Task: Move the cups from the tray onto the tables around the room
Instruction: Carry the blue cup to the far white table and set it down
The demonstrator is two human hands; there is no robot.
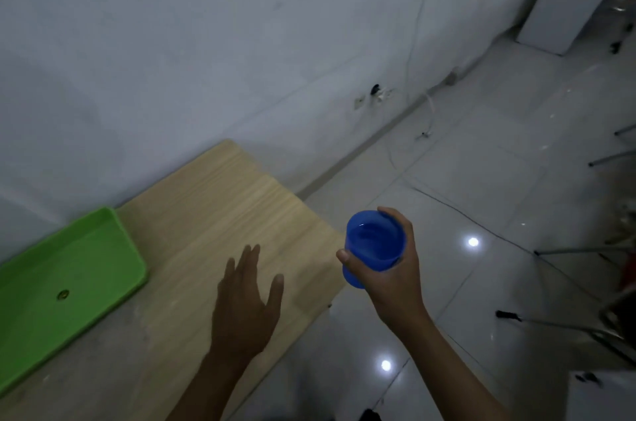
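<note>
A green tray sits at the wooden bench's left end; bare wood runs to its right edge, tiled floor beyond. Your left hand hovers over the bench, fingers spread, empty. Your right hand's fingers clamp an upright blue cup, just beyond that edge.

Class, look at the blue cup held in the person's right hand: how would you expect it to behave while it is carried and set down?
The blue cup looks like thin plastic, so probably light and not fragile. The right hand wraps its smooth wall from the side, so it might slip in a loose grip. It stands taller than wide with an open top, so it could tip if nudged. Whether it holds liquid is unclear.
</note>
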